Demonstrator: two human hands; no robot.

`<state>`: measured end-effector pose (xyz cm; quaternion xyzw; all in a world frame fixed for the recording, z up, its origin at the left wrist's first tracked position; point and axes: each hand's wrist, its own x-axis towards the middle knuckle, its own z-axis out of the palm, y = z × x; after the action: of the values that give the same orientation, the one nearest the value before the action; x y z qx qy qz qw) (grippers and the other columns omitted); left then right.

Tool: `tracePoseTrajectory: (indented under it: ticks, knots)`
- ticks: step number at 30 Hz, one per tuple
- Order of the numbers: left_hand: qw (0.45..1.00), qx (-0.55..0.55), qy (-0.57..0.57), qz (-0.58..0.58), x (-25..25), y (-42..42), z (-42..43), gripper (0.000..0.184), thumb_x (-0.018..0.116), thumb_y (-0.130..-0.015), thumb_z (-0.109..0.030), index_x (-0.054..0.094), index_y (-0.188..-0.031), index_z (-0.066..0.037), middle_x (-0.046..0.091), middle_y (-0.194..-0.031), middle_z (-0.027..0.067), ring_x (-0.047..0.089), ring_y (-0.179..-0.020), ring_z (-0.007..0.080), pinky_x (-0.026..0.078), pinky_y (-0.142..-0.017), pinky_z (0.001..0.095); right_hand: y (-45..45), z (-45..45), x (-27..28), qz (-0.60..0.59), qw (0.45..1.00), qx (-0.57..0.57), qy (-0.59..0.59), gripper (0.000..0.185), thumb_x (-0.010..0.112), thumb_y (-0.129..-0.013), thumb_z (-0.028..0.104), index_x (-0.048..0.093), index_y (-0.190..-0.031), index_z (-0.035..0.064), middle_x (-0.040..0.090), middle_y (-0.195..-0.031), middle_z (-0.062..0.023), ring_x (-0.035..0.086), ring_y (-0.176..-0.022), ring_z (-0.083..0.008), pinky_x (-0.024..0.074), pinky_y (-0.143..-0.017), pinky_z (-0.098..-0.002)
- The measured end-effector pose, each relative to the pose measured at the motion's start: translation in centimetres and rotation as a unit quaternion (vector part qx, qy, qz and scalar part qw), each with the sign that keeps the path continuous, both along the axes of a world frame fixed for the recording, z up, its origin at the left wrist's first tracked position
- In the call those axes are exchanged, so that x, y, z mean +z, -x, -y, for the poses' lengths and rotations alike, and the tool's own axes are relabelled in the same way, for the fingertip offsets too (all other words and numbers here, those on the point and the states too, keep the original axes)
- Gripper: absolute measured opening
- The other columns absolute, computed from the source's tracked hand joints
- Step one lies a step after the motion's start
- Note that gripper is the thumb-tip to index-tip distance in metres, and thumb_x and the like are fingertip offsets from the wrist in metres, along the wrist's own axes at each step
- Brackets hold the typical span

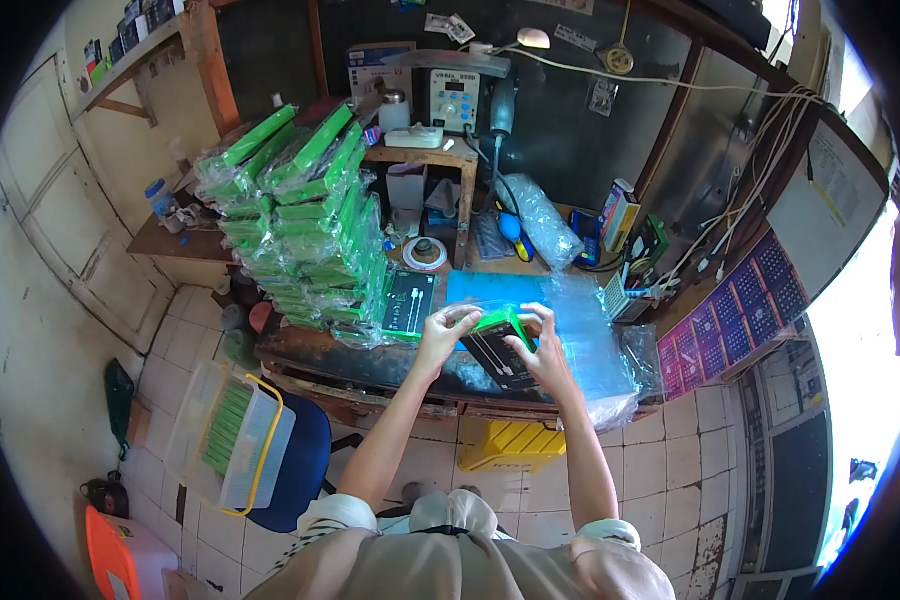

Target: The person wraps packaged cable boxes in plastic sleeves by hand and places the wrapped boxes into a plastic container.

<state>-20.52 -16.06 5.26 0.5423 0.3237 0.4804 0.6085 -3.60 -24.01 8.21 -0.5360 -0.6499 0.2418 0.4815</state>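
A slim black box with a green end (497, 357) is tilted above the front of the workbench, with a picture of a white cable on its face. My right hand (544, 352) grips its right side, thumb on the front and fingers over the green edge. At the box's upper left, the fingers of my left hand (447, 338) are pinched on clear plastic wrap (483, 304) around the green end. Left of my hands, a similar black box (409, 303) lies beside a tall stack of plastic-wrapped green boxes (315, 220). Clear plastic sheets (592, 335) lie to the right, partly over a blue mat (478, 287).
At the back stand a soldering station (454, 100) and a small wooden shelf (420, 155). A bubble-wrap roll (550, 225) and a pen holder (625, 298) are on the right. Below are a yellow crate (511, 447), a blue chair (305, 465) and a clear bin (195, 425).
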Motion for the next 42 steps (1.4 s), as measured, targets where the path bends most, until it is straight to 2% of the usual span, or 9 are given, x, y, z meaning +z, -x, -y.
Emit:
tracePoseTrajectory:
  ticks: [6, 12, 15, 22, 25, 34, 37, 39, 42]
  knots:
    - [0.992, 0.029, 0.071, 0.098, -0.8, -0.8, 0.7, 0.023, 0.063, -0.082, -0.018, 0.058, -0.096, -0.001, 0.062, -0.09, 0.0055, 0.057, -0.085, 0.0095, 0.044, -0.075, 0.0216, 0.1, 0.2, -0.9, 0.015, 0.998, -0.014, -0.064, 0.054, 0.062, -0.08, 0.011, 0.029, -0.123, 0.0108, 0.056, -0.101, -0.0186, 0.058, -0.096, -0.0303, 0.0452, -0.079, -0.0362]
    - [0.991, 0.062, 0.046, 0.105, -1.2, -1.2, 1.0, 0.018, 0.061, -0.083, -0.017, 0.058, -0.091, -0.001, 0.061, -0.086, 0.0041, 0.055, -0.083, 0.0086, 0.042, -0.076, 0.022, 0.9, 1.0, 2.1, 0.1, 0.993, 0.017, -0.059, 0.039, 0.062, -0.079, 0.008, 0.047, -0.115, 0.0055, 0.057, -0.107, -0.0113, 0.057, -0.096, -0.0233, 0.0437, -0.083, -0.0321]
    - [0.995, 0.069, 0.019, 0.068, -1.4, -0.9, 1.3, 0.02, 0.059, -0.085, -0.019, 0.057, -0.095, -0.003, 0.06, -0.088, 0.0035, 0.055, -0.083, 0.0076, 0.043, -0.075, 0.0213, 1.1, 1.1, 1.6, 0.063, 0.996, 0.009, -0.066, 0.038, 0.06, -0.08, 0.009, 0.049, -0.116, 0.0098, 0.055, -0.109, -0.0137, 0.055, -0.097, -0.0287, 0.0428, -0.083, -0.0326]
    - [0.985, 0.078, 0.109, 0.106, -1.1, -0.5, 2.1, 0.024, 0.052, -0.089, -0.026, 0.06, -0.102, -0.007, 0.059, -0.092, -0.0014, 0.053, -0.082, 0.004, 0.043, -0.07, 0.0208, 0.6, 0.7, -0.2, -0.082, 0.996, -0.03, 0.004, 0.039, 0.058, -0.081, 0.007, 0.044, -0.118, 0.0082, 0.056, -0.104, -0.0136, 0.056, -0.095, -0.0227, 0.042, -0.083, -0.0313]
    - [0.989, 0.125, 0.057, 0.05, -1.8, 0.0, 0.9, 0.025, 0.051, -0.089, -0.028, 0.062, -0.099, -0.009, 0.059, -0.092, -0.003, 0.052, -0.079, 0.0034, 0.042, -0.067, 0.0204, -0.6, -0.3, -1.9, -0.111, 0.993, -0.028, -0.01, 0.039, 0.055, -0.084, 0.008, 0.039, -0.12, 0.0066, 0.055, -0.102, -0.0155, 0.055, -0.094, -0.0217, 0.0418, -0.083, -0.0311]
    - [0.964, 0.238, 0.044, 0.108, -1.1, -0.4, 0.4, 0.041, 0.064, -0.081, -0.014, 0.028, -0.1, -0.012, 0.053, -0.077, 0.0054, 0.051, -0.062, 0.0096, 0.042, -0.052, 0.0197, -5.1, -6.0, -11.8, -0.096, 0.972, -0.17, 0.132, 0.035, 0.055, -0.084, 0.021, 0.049, -0.114, 0.0023, 0.056, -0.104, -0.0181, 0.056, -0.092, -0.0239, 0.0441, -0.079, -0.033]
    - [0.965, 0.241, 0.007, 0.103, -0.7, -0.6, 0.4, 0.04, 0.062, -0.082, -0.014, 0.027, -0.102, -0.012, 0.053, -0.077, 0.0064, 0.051, -0.063, 0.0099, 0.042, -0.052, 0.0203, -5.7, -7.2, -13.5, -0.092, 0.961, -0.218, 0.146, 0.037, 0.056, -0.083, 0.026, 0.053, -0.109, -0.0009, 0.059, -0.098, -0.0206, 0.058, -0.092, -0.0284, 0.0445, -0.079, -0.0349]
    - [0.964, 0.241, -0.007, 0.107, -1.0, -0.5, 0.2, 0.035, 0.06, -0.083, -0.012, 0.032, -0.103, -0.01, 0.053, -0.076, 0.006, 0.051, -0.064, 0.0093, 0.043, -0.053, 0.0206, -5.7, -7.6, -13.9, -0.024, 0.944, -0.265, 0.194, 0.036, 0.057, -0.084, 0.027, 0.055, -0.108, -0.0004, 0.061, -0.1, -0.0174, 0.059, -0.089, -0.0233, 0.0439, -0.078, -0.0309]
    - [0.975, 0.202, -0.029, 0.092, -1.3, -0.5, -0.2, 0.014, 0.055, -0.086, -0.012, 0.051, -0.098, -0.005, 0.055, -0.077, 0.0026, 0.052, -0.068, 0.0063, 0.045, -0.059, 0.0199, -5.4, -7.8, -14.3, 0.042, 0.944, -0.285, 0.16, 0.033, 0.059, -0.08, 0.025, 0.06, -0.1, -0.0013, 0.06, -0.093, -0.0197, 0.056, -0.091, -0.0291, 0.0422, -0.081, -0.0334]
